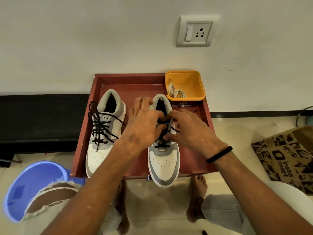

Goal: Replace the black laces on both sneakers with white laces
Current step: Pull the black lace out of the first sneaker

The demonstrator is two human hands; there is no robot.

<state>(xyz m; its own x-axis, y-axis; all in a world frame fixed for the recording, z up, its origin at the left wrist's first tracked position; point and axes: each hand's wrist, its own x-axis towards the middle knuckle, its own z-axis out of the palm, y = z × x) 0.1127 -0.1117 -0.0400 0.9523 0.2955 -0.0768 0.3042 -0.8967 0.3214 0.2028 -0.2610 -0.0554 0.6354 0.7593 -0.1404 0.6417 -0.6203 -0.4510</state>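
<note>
step: unlacing right sneaker (163,155) on tray (132,82) | grip: left hand (144,126) and right hand (189,131) both pinch black lace (161,146) | white laces (176,92) wait in tub (186,85) | next: draw lace free of upper eyelets

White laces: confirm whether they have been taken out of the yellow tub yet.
No, the white laces lie coiled inside the yellow tub, while both hands work on the right sneaker.

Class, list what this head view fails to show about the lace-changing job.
- Right sneaker: upper eyelets and lace hidden under both hands, left hand, right hand.
- White laces in the yellow tub: bundled, count unclear.
- Left sneaker tongue logo: partly covered by black lace.
</note>
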